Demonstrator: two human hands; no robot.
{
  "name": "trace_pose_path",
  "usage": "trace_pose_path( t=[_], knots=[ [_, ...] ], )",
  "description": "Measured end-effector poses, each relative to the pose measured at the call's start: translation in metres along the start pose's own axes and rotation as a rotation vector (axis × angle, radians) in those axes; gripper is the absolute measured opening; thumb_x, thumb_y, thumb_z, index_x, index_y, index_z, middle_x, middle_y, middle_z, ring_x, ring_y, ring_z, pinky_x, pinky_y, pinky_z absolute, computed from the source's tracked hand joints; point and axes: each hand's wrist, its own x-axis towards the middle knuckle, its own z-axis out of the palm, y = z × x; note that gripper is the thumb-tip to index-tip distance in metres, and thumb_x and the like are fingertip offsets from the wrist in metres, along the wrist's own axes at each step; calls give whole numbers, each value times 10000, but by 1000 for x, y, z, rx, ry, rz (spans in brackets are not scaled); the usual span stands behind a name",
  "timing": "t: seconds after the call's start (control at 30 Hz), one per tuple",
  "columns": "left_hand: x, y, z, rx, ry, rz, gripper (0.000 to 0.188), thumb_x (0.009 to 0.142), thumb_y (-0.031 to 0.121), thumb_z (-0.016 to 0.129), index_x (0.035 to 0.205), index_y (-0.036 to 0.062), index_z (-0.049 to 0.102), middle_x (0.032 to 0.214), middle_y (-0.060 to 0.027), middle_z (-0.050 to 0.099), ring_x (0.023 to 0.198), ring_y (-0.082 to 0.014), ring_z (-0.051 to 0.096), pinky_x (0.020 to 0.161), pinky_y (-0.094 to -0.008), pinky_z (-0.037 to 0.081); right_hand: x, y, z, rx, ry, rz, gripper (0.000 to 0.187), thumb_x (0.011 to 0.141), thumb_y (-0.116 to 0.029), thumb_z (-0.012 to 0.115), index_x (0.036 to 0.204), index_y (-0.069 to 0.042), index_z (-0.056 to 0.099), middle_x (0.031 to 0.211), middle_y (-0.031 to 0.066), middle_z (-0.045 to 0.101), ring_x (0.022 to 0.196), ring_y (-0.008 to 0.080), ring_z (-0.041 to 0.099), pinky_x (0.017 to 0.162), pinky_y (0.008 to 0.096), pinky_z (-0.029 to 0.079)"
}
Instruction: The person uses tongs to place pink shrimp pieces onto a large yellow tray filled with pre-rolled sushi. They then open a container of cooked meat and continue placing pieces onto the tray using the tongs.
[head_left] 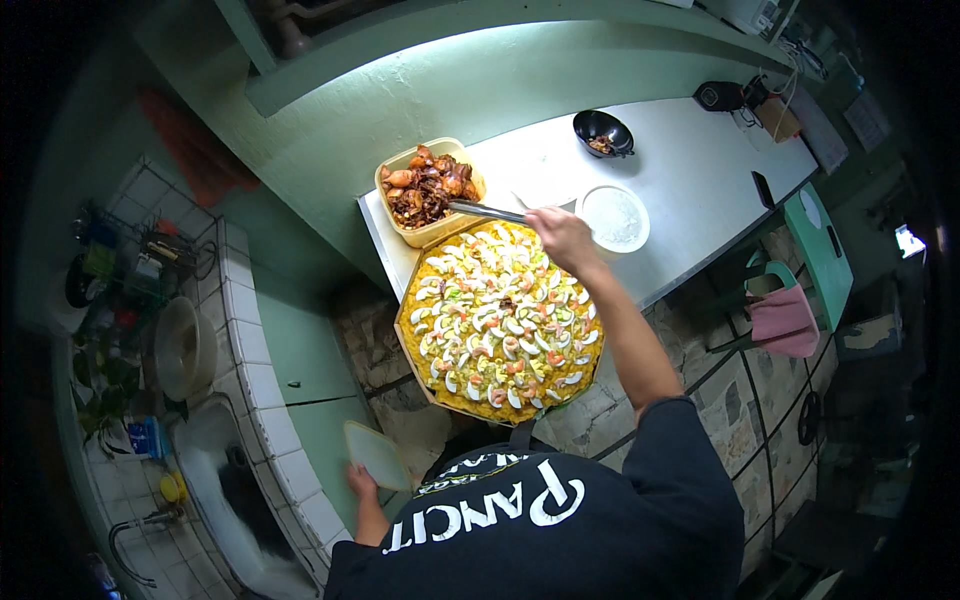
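My right hand (562,240) reaches over the table, closed around the handle of a long metal serving utensil (488,210). Its far end dips into a square yellow tub (418,238) of dark saucy pieces that look like squid (420,185); the tip is hidden among them. Low on the left, my left hand (361,480) grips a pale translucent rectangular lid (376,455) by its edge, away from the table. Between me and the tub lies a large many-sided tray (413,365) of yellow noodles (470,300), topped with egg slices, shrimp and greens.
On the white table (690,150) stand a white round tub (613,219), a black bowl (603,134) with food bits, and a dark phone (763,190). A tiled counter with a sink (215,480) runs along the left. A green chair (818,245) with pink cloth (782,322) stands right.
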Motion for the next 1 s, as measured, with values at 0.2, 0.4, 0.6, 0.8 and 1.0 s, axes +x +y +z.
trace_pose_path(
  t=[0.2,0.4,0.6,0.8,1.0],
  knots=[
    [-8,-25,12,-12,-81,-119,335,908,210,508,1137,-33,533,1115,-267,562,1030,-447,523,876,-489,402,75,-43,104,-282,-127,-124,218,903,-261,519,819,-88,622,851,111,612,714,279,654,625,430,526],
    [-14,-17,9,-8,-133,-308,317,907,194,493,1126,-33,529,1116,-270,567,1029,-444,533,871,-491,405,103,-62,155,-452,-19,-499,101,781,-128,533,768,-96,628,831,86,606,685,257,652,574,408,502],
    [-17,-35,10,-19,-149,-304,312,910,189,476,1131,-25,530,1080,-267,587,994,-446,557,855,-495,419,113,-58,135,-298,-77,-271,135,866,-179,509,858,-112,627,879,74,615,761,257,658,631,403,521],
    [-12,-19,11,-34,-166,-295,333,911,200,466,1150,-24,525,1110,-273,577,1018,-445,553,876,-491,418,102,-53,115,-210,-135,-72,214,902,-287,518,927,-117,646,942,106,638,830,295,650,706,435,515],
    [6,-49,22,-91,-164,-399,365,912,208,454,1175,-40,511,1147,-259,568,1060,-434,534,909,-478,401,68,-31,71,-65,-109,109,262,909,-340,507,926,-127,659,927,95,659,840,311,645,733,434,499]
  ],
)
